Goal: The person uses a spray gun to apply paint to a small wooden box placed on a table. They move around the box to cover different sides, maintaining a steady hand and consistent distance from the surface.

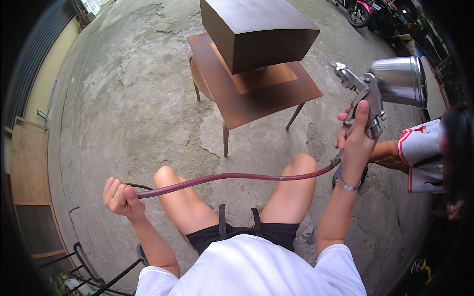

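Note:
My right hand (359, 129) is wrapped round the handle of a silver spray gun (368, 93), raised at the right with its nozzle pointing up and left. A shiny metal paint cup (399, 81) is attached to the gun. From the gun's handle a dark red air hose (237, 176) runs left across my knees. My left hand (122, 197) is closed in a fist around that hose. Ahead of me, a dark brown box-like piece (271, 47) stands raised above a small brown table (252, 111); most of its support is hidden beneath it.
A round stool (200, 81) shows partly behind the table. Another person in white shorts (422, 153) is close at the right. A black metal rack (84, 271) is at lower left, a wooden panel (32, 163) at the left wall. A motorcycle (363, 12) is parked far right on the cracked concrete floor (123, 93).

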Tool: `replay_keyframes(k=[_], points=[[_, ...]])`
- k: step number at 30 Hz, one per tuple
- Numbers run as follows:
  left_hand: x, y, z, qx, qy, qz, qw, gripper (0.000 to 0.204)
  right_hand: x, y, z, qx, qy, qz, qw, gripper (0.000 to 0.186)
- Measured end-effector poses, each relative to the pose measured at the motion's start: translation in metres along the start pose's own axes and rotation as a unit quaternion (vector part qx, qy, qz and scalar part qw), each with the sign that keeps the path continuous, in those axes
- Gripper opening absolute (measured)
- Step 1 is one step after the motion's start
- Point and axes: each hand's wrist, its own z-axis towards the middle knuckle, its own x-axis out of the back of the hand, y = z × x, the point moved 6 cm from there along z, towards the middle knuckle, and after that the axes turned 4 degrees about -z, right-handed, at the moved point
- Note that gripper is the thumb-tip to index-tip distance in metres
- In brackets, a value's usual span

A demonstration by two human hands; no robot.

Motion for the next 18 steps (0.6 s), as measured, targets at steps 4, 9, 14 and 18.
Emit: replay_keyframes(k=[4, 9, 14, 18], points=[[0.022, -0.013, 0.003, 0.001, 0.027, 0.032, 0.999, 0.059, -0.020, -0.005, -0.046, -0.017, -0.068, 0.047, 0.996, 0.045], [0.041, -0.023, 0.004, 0.008, 0.044, 0.064, 0.997, 0.060, -0.043, -0.021, -0.085, 0.079, -0.205, 0.035, 0.975, 0.038], [0.045, -0.027, 0.009, 0.007, 0.045, 0.069, 0.997, 0.059, -0.059, -0.035, -0.109, 0.077, -0.343, 0.086, 0.932, 0.036], [0.042, -0.024, 0.013, 0.006, 0.041, 0.084, 0.996, 0.060, -0.053, -0.025, -0.086, 0.063, -0.253, 0.015, 0.965, 0.038]])
